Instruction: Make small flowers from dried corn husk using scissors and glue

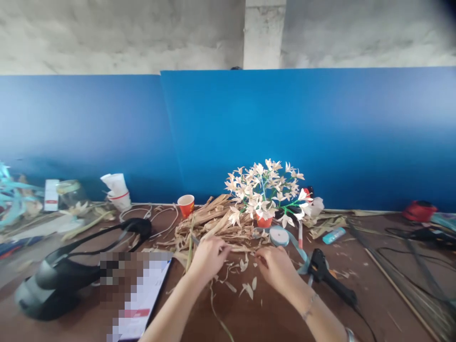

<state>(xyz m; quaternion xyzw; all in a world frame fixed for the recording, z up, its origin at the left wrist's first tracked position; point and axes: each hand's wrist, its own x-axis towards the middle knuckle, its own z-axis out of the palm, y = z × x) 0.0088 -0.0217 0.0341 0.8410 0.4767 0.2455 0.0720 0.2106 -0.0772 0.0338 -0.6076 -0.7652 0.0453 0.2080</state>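
The left hand [208,259] pinches a dried tan husk strip [242,248], the right hand [276,268] presses its fingertips together above pale husk scraps [245,285], a loose heap of tan husks [203,223] remains, and cream petal flowers [263,190] stand assembled in an orange paper cup [263,221]

Hot glue gun [326,276] near ribbon spool [279,236]

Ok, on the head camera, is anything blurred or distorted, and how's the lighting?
In the head view, a pixelated block covers much of the white sheet, a dark smudge shades the top right corner, wide-angle stretching grows toward the edges, and the light is soft with faint shadows.
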